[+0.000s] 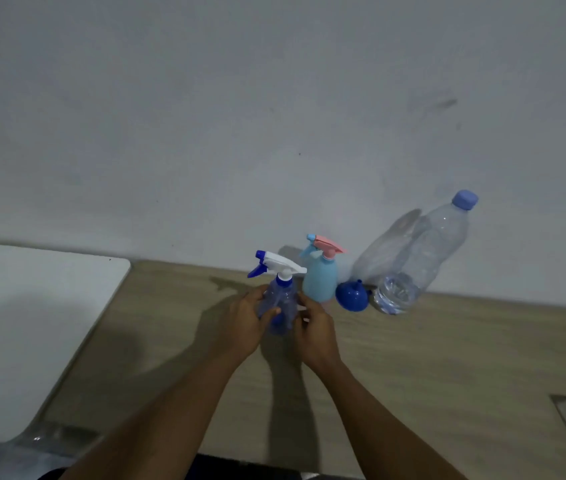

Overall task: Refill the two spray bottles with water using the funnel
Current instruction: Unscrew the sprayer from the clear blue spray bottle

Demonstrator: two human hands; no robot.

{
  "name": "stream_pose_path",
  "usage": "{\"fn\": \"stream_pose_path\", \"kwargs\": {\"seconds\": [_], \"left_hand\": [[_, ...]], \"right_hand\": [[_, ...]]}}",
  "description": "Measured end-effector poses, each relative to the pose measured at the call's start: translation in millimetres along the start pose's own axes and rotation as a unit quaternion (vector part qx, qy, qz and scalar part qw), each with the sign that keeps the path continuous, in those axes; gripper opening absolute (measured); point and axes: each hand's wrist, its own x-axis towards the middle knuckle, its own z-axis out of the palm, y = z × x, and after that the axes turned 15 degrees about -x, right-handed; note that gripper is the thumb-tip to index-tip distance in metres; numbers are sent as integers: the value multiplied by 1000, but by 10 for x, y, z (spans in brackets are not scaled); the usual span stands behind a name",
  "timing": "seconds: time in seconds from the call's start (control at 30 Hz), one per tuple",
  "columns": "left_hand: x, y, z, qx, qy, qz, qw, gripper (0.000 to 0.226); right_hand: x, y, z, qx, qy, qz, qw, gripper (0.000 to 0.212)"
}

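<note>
Your left hand (245, 323) and right hand (312, 332) both grip the upright clear blue spray bottle (279, 296) mid-worktop (430, 358), fingers (270, 311) curled round it, with pale blue sprayer (320, 278), funnel (351, 296) and water bottle (413, 258) at its 2 o'clock.

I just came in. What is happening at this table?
A person holds the clear blue spray bottle upright, with the left hand and the right hand round its body. Its white spray head is still on. Behind it, on the table, are a light blue spray bottle, a blue funnel lying on its side, and a big water bottle with its cap on. No pouring has begun.
</note>
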Motion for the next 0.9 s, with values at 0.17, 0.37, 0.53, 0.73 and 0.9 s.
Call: {"fn": "stream_pose_path", "kwargs": {"seconds": [0.17, 0.37, 0.53, 0.73, 0.9], "left_hand": [[-547, -87, 127, -9, 13, 2, 1000, 39], [-957, -138, 271, -7, 0, -1, 1000, 44], [-1032, -118, 316, 22, -3, -13, 1000, 51], [-1035, -126, 397, -24, 18, 7, 1000, 60], [-1005, -240, 571, -113, 55, -15, 992, 63]], "right_hand": [[-597, 33, -154, 11, 6, 28, 1000, 44], [-980, 195, -206, 29, 0, 50, 998, 31], [-1036, 237, -249, 38, -14, 61, 997, 32], [-918, 15, -352, 71, 29, 59, 995, 42], [-762, -104, -295, 64, 42, 43, 996, 43]]}}
